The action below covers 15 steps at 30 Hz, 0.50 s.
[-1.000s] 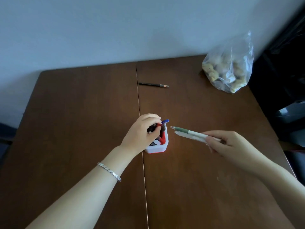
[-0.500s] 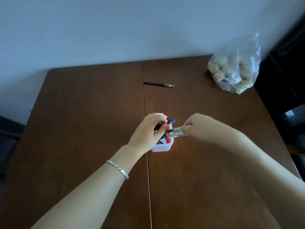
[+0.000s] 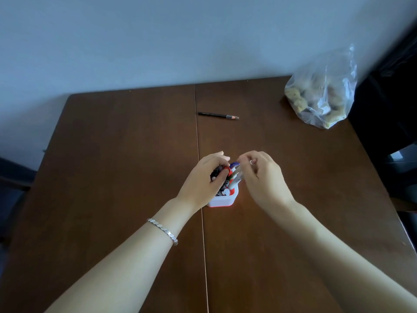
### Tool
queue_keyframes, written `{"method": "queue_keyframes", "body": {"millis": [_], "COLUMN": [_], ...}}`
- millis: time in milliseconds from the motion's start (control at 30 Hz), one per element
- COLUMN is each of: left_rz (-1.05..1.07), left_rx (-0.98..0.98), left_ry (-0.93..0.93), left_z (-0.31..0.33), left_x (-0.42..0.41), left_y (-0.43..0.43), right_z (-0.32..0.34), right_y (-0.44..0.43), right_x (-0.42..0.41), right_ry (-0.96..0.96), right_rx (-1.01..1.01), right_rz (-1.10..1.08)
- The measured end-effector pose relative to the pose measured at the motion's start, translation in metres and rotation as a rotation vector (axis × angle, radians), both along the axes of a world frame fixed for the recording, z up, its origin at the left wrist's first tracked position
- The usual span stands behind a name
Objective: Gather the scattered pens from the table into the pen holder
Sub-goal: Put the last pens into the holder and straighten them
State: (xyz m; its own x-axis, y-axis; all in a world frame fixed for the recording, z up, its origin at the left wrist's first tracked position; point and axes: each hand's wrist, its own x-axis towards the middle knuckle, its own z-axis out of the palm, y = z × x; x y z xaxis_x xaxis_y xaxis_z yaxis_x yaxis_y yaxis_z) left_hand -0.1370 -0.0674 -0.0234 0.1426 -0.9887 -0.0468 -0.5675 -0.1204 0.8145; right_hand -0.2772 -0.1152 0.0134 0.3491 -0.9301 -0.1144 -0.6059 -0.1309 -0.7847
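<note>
A small white pen holder (image 3: 222,201) with a red rim stands at the middle of the brown table (image 3: 112,154), holding several pens. My left hand (image 3: 203,179) grips the bunch of pens standing in it from the left. My right hand (image 3: 264,177) hovers just right of the holder, fingers curled on the upper ends of a green pen and a white pen (image 3: 235,177); their lower ends are down inside the holder. A dark pencil (image 3: 217,115) lies alone on the table farther back, near the centre seam.
A clear plastic bag (image 3: 322,96) with lumpy pale contents sits at the table's far right corner. A wall runs behind the table. Dark furniture stands past the right edge.
My right hand brought the green and white pens in from the right and tipped them down into the holder. My left hand stayed on the pens in the holder.
</note>
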Motion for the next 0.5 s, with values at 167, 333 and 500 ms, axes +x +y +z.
{"method": "queue_keyframes", "body": {"millis": [167,333,500], "left_rz": [0.029,0.134,0.06], "left_rx": [0.026,0.065,0.182], "left_ry": [0.065,0.222,0.316], "left_z": [0.002,-0.003,-0.008], "left_x": [-0.001,-0.001,0.006], "left_y": [0.002,0.015,0.029], "right_z": [-0.024,-0.042,-0.038], "right_y": [0.008,0.021,0.019], "right_x": [0.008,0.015,0.001], "right_ry": [-0.039,0.073,0.054], "right_rx": [-0.195,0.003,-0.435], "right_rz": [0.06,0.17,0.246]}}
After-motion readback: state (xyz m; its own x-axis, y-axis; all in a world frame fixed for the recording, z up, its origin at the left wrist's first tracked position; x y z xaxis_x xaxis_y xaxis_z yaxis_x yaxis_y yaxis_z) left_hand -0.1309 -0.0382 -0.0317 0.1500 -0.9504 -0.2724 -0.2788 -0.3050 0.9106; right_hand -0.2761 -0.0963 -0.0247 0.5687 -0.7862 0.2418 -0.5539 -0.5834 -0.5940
